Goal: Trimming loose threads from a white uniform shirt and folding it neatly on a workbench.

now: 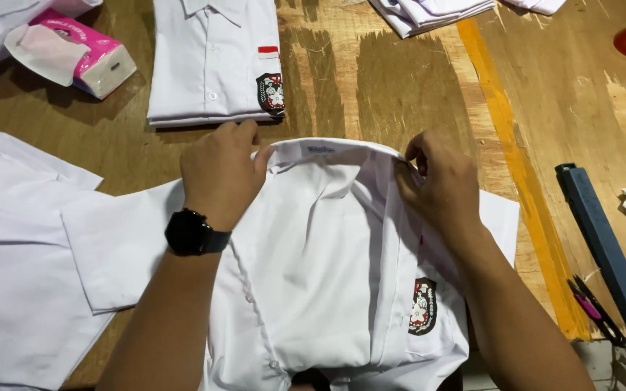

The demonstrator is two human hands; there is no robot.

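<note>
- The white shirt [327,275] is spread flat, just below the folded shirt [215,61], for handling.
- Its collar [335,150] is pinched at each end by the left hand [219,174] and right hand [440,185], keeping it taut.

White shirt [313,268] gripped at its collar by the left hand [219,174] and right hand [440,185]; below the right grip, a chest badge [422,307] in black, white and red. Black wristwatch [191,233] just behind the left grip. Beyond the left grip, a folded white shirt [211,58] with a like badge under a red-and-white stripe. Far left of the grips, a pink tissue pack [85,51] with a white sheet. Right of the right grip: a yellow stripe [516,166] on the brown wooden table [400,80], a blue bar [603,246], and black snips [597,310] with pink inside the handle.
</note>
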